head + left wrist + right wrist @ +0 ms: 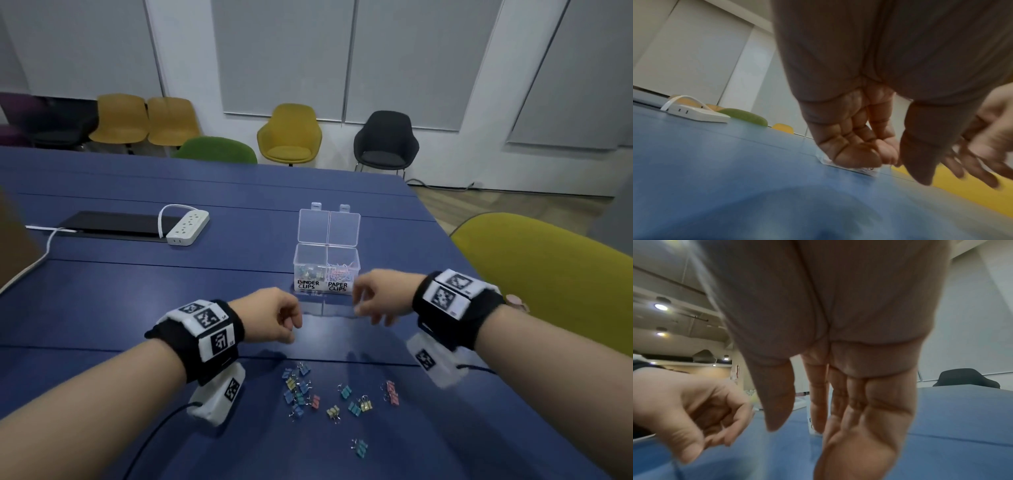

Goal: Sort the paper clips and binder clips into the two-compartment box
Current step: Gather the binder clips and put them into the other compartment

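The clear two-compartment box point(327, 270) stands on the blue table point(137, 301) with both lids open. Its left cell, labelled BINDER CLIPS, holds a few binder clips point(308, 272); its right cell, labelled PAPER CLIPS, holds paper clips point(342, 270). Several pastel binder clips point(325, 397) lie scattered on the table nearer to me, one point(359, 447) apart from the rest. My left hand point(287, 322) hovers just in front of the box, fingers point(888, 154) curled into the palm with nothing visible in them. My right hand point(368, 305) hangs blurred beside the paper-clip cell, fingers point(818, 402) straight and empty.
A white power strip point(187, 228) with its cable and a black panel point(113, 222) lie at the far left of the table. A yellow chair point(548, 274) stands close to the table's right edge. More chairs line the far wall.
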A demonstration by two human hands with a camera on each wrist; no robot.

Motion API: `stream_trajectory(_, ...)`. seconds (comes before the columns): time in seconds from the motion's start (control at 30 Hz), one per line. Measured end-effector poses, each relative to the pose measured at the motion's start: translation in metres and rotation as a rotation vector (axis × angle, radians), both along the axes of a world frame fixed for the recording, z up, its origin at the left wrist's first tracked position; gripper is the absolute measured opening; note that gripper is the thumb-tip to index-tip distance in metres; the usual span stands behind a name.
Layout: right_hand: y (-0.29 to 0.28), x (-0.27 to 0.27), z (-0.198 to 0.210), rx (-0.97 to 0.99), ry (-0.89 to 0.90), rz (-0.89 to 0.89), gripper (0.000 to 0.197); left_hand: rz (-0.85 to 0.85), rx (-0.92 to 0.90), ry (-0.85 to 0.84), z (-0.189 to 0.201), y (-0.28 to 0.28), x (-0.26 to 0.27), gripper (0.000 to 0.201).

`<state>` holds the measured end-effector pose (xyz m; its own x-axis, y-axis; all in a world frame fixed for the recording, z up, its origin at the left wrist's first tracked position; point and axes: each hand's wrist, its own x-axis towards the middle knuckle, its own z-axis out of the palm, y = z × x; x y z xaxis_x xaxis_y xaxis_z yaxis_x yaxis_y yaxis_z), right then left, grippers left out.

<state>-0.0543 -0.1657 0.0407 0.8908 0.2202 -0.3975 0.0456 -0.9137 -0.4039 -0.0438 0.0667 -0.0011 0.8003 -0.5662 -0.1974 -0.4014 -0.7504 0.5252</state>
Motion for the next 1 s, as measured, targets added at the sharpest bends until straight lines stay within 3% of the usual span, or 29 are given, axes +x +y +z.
stream_trajectory(0.1,-0.018,-0.035,-0.012,-0.103,0.128,0.022,0.026,0.021,0.022,0.005,-0.006,0.001,-0.021,0.028)
stream_trajectory(0.2,-0.025,-0.065,-0.025,-0.173,0.222,0.016,0.055,0.037,0.169,0.107,-0.010,0.000,-0.043,0.064)
stream_trajectory(0.27,-0.021,-0.080,-0.034,-0.213,0.226,0.034,0.072,0.043,0.260,0.113,-0.015,-0.002,-0.055,0.085)
stream_trajectory(0.33,-0.011,-0.092,-0.039,-0.230,0.153,0.063,0.078,0.046,0.295,0.070,-0.017,-0.008,-0.064,0.091)
stream_trajectory(0.47,0.020,-0.103,-0.042,-0.243,0.030,0.082,0.072,0.090,0.297,0.026,-0.014,-0.022,-0.078,0.077)
stream_trajectory(0.67,0.047,-0.107,-0.038,-0.277,-0.063,0.158,0.047,0.138,0.336,0.002,-0.015,-0.032,-0.088,0.078)
stream_trajectory(0.8,0.048,-0.109,-0.039,-0.338,-0.099,0.182,0.024,0.161,0.342,-0.044,-0.023,-0.031,-0.089,0.064)
stream_trajectory(1.0,0.049,-0.108,-0.043,-0.381,-0.093,0.168,0.028,0.204,0.320,-0.070,-0.027,-0.029,-0.081,0.042)
